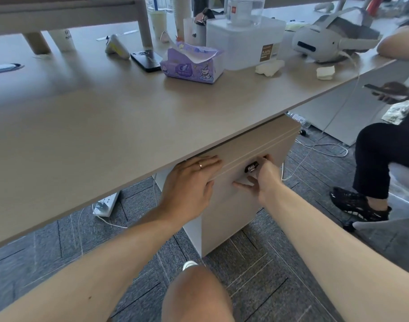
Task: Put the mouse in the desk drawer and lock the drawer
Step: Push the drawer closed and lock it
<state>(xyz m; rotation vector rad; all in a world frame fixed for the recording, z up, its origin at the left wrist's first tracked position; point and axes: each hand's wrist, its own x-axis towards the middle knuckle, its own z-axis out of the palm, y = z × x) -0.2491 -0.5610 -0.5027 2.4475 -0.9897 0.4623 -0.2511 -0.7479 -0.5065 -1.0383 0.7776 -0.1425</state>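
- Drawer [257, 145]: top front of a beige pedestal under the counter [105, 117], pushed flush; the mouse is not visible.
- Lock [251, 168]: small dark fitting on the pedestal front just below the drawer's lower seam, with a dark piece, probably a key, standing out of it.
- Right hand [265, 176]: its grip is pinched together on that dark piece, thumb and forefinger closed around it; the remaining fingers spread against the panel below.
- Left hand [191, 180]: flat and spread apart, palm pressed on the drawer front just left of the lock, holding nothing; a ring sits on one finger.
- Legible writing: a brown label on the white plastic box [245, 43] reads "PLASTIC"; smaller lines are too blurred.
- Materials: matte beige laminate counter and pedestal; purple soft tissue pack [191, 66] printed with cartoon animals; glossy black phone [147, 60]; grey carpet tiles on the floor [257, 275].
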